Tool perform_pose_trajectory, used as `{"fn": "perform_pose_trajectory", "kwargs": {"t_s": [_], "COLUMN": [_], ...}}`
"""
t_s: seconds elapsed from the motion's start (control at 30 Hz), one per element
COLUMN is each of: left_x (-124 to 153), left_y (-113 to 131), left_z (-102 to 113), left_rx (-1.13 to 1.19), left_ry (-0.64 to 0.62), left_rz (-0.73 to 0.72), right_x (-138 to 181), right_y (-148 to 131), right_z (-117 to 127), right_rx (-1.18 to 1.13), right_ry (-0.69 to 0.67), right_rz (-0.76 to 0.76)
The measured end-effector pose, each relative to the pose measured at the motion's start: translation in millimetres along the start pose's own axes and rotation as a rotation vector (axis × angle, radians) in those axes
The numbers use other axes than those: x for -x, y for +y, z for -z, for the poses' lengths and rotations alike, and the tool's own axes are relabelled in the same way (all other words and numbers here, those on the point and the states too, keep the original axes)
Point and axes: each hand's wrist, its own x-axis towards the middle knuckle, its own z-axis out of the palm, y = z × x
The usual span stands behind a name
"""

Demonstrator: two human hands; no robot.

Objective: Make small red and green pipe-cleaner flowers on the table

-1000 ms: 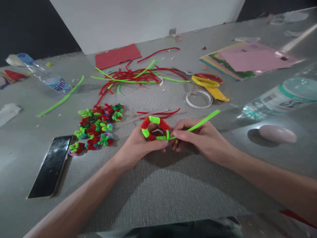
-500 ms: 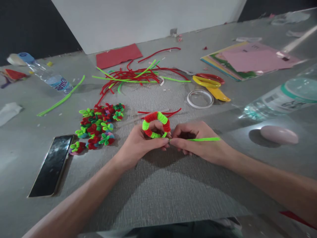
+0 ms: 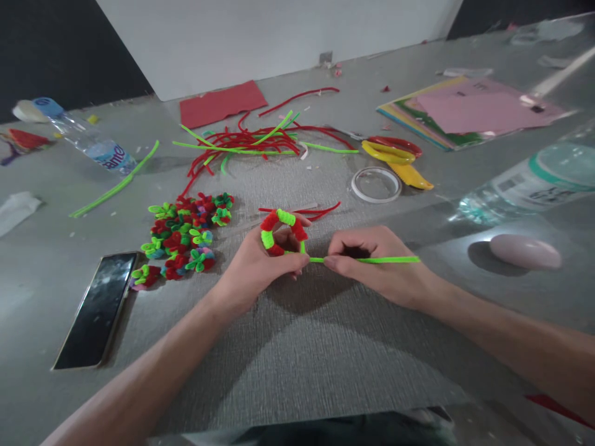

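Between thumb and fingers, my left hand (image 3: 263, 263) pinches a ring of red and green pipe cleaner (image 3: 286, 219), its lower part partly behind the thumb. A bright green pipe cleaner (image 3: 390, 260) runs from the ring's lower right side across to my right hand (image 3: 372, 263). The right thumb and forefinger are closed on that strand, and its free end sticks out to the right over the hand. A short stretch of the strand shows between the two thumbs. Just beyond the ring lie a few red pipe cleaners (image 3: 320, 214).
Left of my hands sit a cluster of small pipe-cleaner flowers (image 3: 176, 238) and a phone (image 3: 95, 313). Farther back lie loose pipe cleaners (image 3: 255, 144), scissors (image 3: 390, 150), a tape roll (image 3: 375, 184) and coloured paper (image 3: 483, 108). Bottles (image 3: 534, 183) stand or lie at both sides.
My left hand and the ring have shifted left, and my right hand slightly right. A gap has opened between the thumbs, with the green strand stretched across it.
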Motion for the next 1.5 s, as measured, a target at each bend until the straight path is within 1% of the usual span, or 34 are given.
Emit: {"fn": "perform_pose_trajectory", "kwargs": {"t_s": [0.1,0.27,0.47,0.67,0.8,1.0,1.17,1.3,1.5], "left_x": [0,-1,-2,-1,-2,-5,-6,-5,-4], "left_y": [1,0,6,14,15,17,16,15,15], "left_z": [1,9,15,17,22,27,27,27,29], "left_rx": [-0.017,-0.044,-0.051,-0.056,-0.067,-0.059,-0.070,-0.074,-0.112], "left_ry": [0.006,0.051,0.047,0.046,0.063,0.091,0.072,0.033,0.005], "left_rz": [0.010,0.053,0.075,0.088,0.102,0.132,0.119,0.104,0.127], "right_x": [0,0,-4,-7,-6,-8,-8,-8,-8], "right_y": [-1,0,0,-1,6,16,14,12,13], "right_z": [0,4,13,24,33,46,50,50,51], "right_rx": [0.005,0.021,0.041,0.000,-0.019,-0.128,-0.187,-0.238,-0.209], "right_ry": [0.012,0.064,0.122,0.164,0.188,0.245,0.308,0.369,0.402], "right_rz": [0.004,0.021,0.022,-0.002,-0.016,0.008,-0.010,0.012,0.035]}}
